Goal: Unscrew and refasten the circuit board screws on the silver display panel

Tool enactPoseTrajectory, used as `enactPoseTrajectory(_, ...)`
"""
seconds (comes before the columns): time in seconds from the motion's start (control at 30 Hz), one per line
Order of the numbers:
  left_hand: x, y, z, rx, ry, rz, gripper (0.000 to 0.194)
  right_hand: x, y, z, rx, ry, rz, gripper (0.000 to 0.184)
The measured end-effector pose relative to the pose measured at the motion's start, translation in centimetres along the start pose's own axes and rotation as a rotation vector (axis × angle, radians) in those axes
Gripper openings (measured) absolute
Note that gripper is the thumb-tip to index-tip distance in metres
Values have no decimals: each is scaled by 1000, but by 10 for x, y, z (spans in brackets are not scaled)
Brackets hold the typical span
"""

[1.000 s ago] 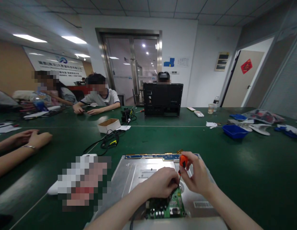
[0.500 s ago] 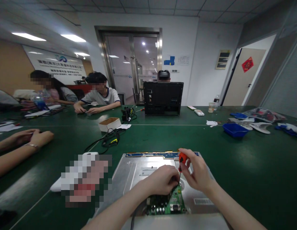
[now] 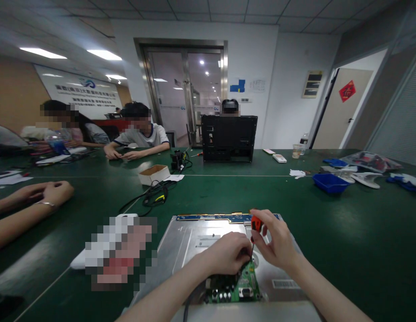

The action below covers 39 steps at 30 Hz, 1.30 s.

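Observation:
My right hand (image 3: 278, 239) grips the orange-and-black handle of a screwdriver (image 3: 256, 223), held nearly upright with its tip pointing down. Its thin shaft reaches the upper edge of a green circuit board (image 3: 251, 281). My left hand (image 3: 230, 252) is closed beside the shaft, fingertips pinched together over the board's corner; what they hold is hidden. Beneath both hands lies a silver metal display panel (image 3: 184, 241), with a blue circuit strip (image 3: 208, 218) along its far edge. Part of the board is covered by my left hand and forearm.
A pixelated white-and-pink item (image 3: 120, 250) lies left of the panel. Beyond are black cables (image 3: 154, 194), an open cardboard box (image 3: 154, 174), a black monitor (image 3: 229, 138) and a blue tray (image 3: 329, 183). A co-worker's hands (image 3: 57, 192) rest at left; other people sit behind.
The screwdriver handle and my right hand have shifted very slightly. My left hand stays pinched at the same spot. The view has tilted a little.

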<state>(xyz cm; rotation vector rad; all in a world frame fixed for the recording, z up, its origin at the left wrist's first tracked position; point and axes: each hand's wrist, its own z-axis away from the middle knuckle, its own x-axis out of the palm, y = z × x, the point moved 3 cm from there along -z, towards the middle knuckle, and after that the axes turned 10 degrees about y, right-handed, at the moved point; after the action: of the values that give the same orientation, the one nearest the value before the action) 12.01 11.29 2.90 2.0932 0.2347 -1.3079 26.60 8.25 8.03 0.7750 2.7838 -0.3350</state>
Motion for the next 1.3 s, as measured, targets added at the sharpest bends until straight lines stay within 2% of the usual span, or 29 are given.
enactPoseTrajectory(0.13, 1, -1, 0, 3, -4, 6, 18, 0, -1, -1, 19, 10, -11, 41)
enactPoseTrajectory(0.33, 3, -4, 0, 15, -6, 13, 20, 4, 3, 4, -10, 68, 46, 31)
enactPoseTrajectory(0.6, 2, -2, -1, 22, -2, -2, 14, -2, -5, -5, -15, -20, -30, 43)
enactPoseTrajectory(0.7, 2, -2, -1, 25, -1, -4, 15, -2, -5, -4, 0, -12, -14, 47)
enactPoseTrajectory(1.03, 1, -2, 0, 25, 11, -6, 15, 4, 4, 5, 23, 76, 43, 21)
enactPoseTrajectory(1.3, 3, -4, -1, 31, -2, -6, 18, 4, 8, 12, 30, 112, 118, 24)
